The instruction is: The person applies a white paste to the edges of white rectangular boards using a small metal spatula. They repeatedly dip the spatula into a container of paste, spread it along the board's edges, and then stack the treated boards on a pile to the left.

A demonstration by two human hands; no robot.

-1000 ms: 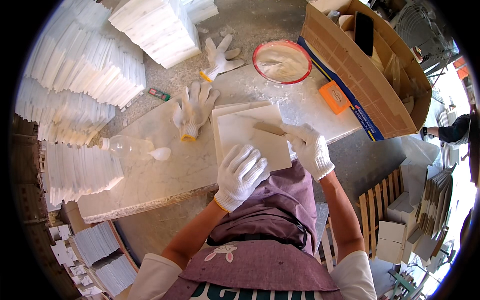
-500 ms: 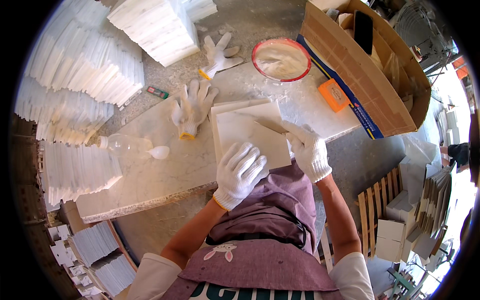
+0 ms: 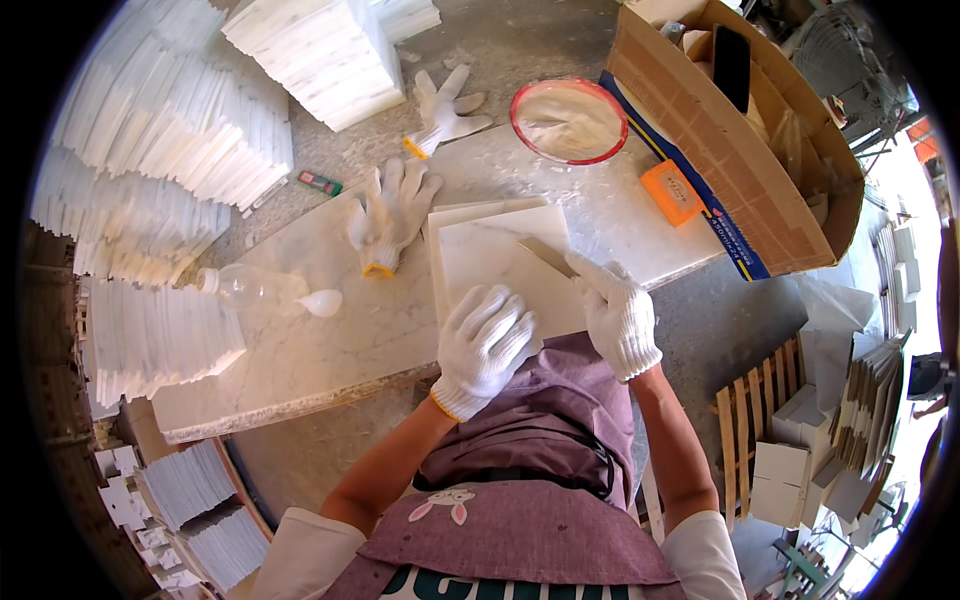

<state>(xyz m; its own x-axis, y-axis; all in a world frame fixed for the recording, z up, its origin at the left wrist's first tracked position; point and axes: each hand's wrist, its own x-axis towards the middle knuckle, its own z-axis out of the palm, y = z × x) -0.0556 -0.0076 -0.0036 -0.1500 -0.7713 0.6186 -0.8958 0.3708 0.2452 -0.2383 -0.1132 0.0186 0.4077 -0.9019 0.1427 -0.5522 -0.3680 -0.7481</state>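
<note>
Two gloved hands work at the near edge of the marble surface. The left hand lies with loosely curled fingers on the near left corner of the top white tile, gripping nothing. The right hand has its fingers closed around the handle of a putty knife. The knife's long axis runs diagonally, its blade pointing up and to the left, away from the person, flat over the tile's right part. The tile sits on a second tile, slightly offset. Compared with half a second ago, the blade reaches a little less far across the tile, and the left hand has barely shifted. Farther off lie a spare pair of gloves, a clear bottle, an orange block and a red-rimmed bowl of paste.
</note>
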